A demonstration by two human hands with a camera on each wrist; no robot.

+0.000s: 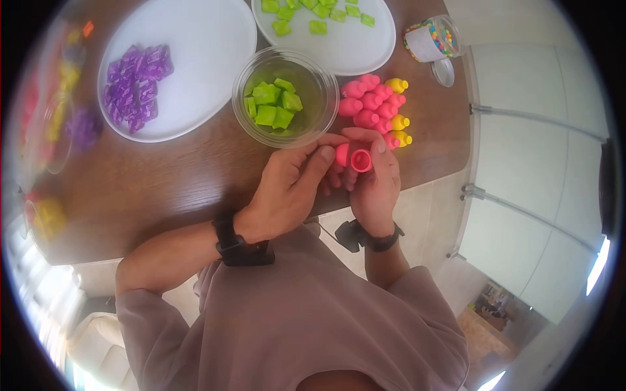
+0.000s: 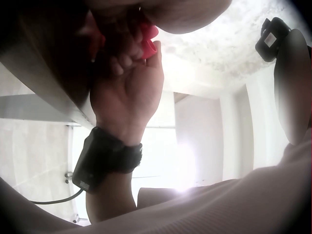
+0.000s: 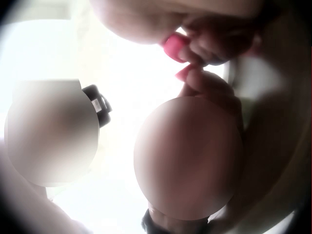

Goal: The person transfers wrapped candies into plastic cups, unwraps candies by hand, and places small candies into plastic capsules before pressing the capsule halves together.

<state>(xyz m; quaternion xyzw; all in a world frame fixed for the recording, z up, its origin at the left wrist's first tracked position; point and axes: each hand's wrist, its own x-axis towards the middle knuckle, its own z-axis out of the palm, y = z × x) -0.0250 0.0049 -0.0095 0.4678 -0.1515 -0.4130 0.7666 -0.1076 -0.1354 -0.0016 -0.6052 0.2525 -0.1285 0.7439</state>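
While held at near edge of table (image 1: pixel 195 173): rounded red piece (image 1: pixel 342 154) pinched by left hand (image 1: pixel 287 186), hollow red piece (image 1: pixel 361 161) grasped by right hand (image 1: pixel 379 189). Seemingly being fitted or parted; likely calls for careful alignment. Just ahead, possibly crowding: clear bowl (image 1: pixel 320 109) of green packets (image 1: pixel 266 115), pink bottles (image 1: pixel 366 118), yellow bottles (image 1: pixel 400 122).

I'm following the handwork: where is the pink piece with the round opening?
In the head view, the pink piece is right of centre, in the right hand, just below the pink and yellow bottle shapes.
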